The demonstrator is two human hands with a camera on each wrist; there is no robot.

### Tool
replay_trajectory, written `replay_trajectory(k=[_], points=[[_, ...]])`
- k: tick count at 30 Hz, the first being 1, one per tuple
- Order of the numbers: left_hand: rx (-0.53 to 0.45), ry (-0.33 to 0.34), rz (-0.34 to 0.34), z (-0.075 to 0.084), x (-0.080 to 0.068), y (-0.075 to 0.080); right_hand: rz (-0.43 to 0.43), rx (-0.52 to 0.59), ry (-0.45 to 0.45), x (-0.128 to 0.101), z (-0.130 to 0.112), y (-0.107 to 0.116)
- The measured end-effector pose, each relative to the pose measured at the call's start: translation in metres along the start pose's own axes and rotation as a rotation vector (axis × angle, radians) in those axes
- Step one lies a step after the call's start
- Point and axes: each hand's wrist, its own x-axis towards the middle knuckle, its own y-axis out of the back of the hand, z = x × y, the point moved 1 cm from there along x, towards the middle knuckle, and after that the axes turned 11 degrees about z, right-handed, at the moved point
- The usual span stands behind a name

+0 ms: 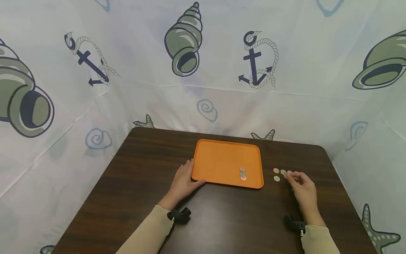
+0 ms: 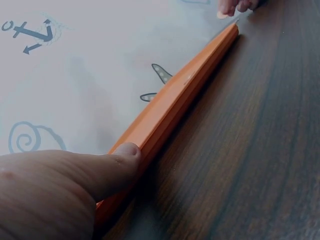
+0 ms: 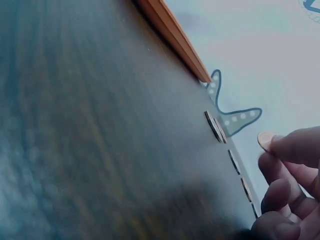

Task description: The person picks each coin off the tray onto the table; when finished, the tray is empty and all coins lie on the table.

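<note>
An orange tray (image 1: 222,157) lies in the middle of a dark wooden table (image 1: 133,183). Three coins (image 1: 243,174) sit in a short row near the tray's front right corner. More coins (image 1: 277,179) lie loose on the table to the tray's right. My left hand (image 1: 189,175) rests flat at the tray's near left corner, and its thumb (image 2: 125,152) presses the rim (image 2: 185,95). My right hand (image 1: 293,176) hovers over the loose coins with curled fingers. A copper coin (image 3: 265,140) shows pinched at its fingertips, just above the coins on the table (image 3: 215,126).
White sheets printed with shells and anchors (image 1: 253,67) wall in the table at the back and on both sides. The table's far edge runs just behind the tray. Bare wood lies left of the tray and in front of it.
</note>
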Motion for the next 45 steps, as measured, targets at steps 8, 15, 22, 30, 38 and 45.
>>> replay_trajectory(k=[8,15,22,30,38,45], points=[[0.0,-0.003,-0.011,-0.0017,-0.0004,0.0011,-0.032,-0.167,0.018,-0.0006,0.0016,0.002],[0.002,-0.004,-0.02,-0.0033,-0.0024,0.004,-0.06,-0.268,0.076,-0.0063,0.0019,0.0021],[0.005,-0.008,-0.019,-0.0035,-0.0031,0.0045,-0.068,-0.34,0.105,-0.007,0.0012,0.002],[0.008,-0.011,-0.017,-0.004,-0.0023,0.0034,-0.058,-0.398,0.137,-0.0057,0.0032,0.0016],[0.016,-0.01,-0.022,-0.0049,-0.0027,0.002,-0.07,-0.432,0.168,-0.0076,0.003,0.0009],[0.012,-0.012,-0.02,-0.0041,-0.0022,0.003,-0.078,-0.416,0.166,-0.0056,0.001,0.0008]])
